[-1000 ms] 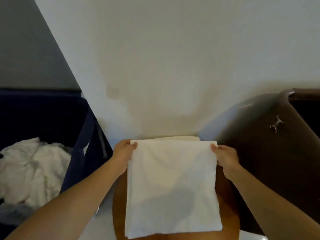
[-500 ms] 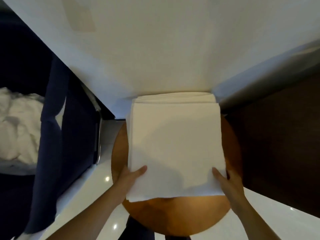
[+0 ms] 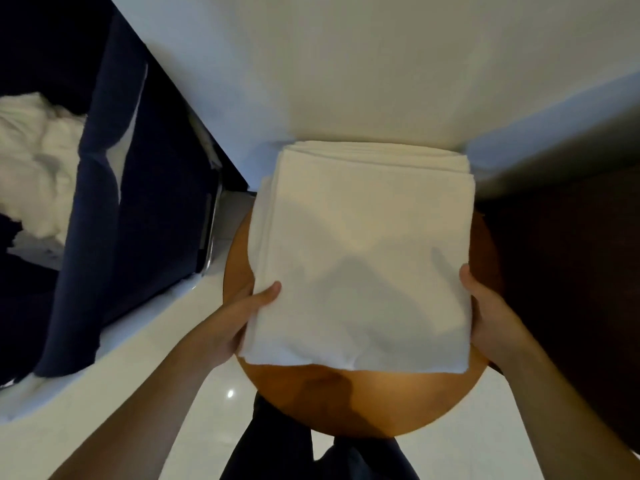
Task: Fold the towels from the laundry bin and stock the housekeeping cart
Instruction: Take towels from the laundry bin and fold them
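towels (image 3: 363, 258) now sit as a squared white stack on the round wooden table (image 3: 363, 403), and we have both hands at the near end of it. a second ago we held the top towel up by its far corners; since then we have laid it flat and slid our grip back toward us. our left hand (image 3: 242, 317) grips the near left edge, thumb curled over the top and the fingers tucked out of sight beneath. our right hand (image 3: 485, 313) clasps the near right edge the same way, thumb on top, fingers hidden under the cloth. we judge this fold finished and the stack either being squared up or about to be lifted off for the cart; no cart can be made out from here.

the table is small, and the stack covers most of it, its far edge close against a pale wall (image 3: 363, 64). to the left stands the dark blue laundry bin (image 3: 131, 202), with crumpled white towels (image 3: 34, 161) left inside, so more folding remains. dark brown furniture (image 3: 571, 271) fills the right side. the floor (image 3: 104, 393) is pale and glossy, with a small glint of light beside our left forearm.
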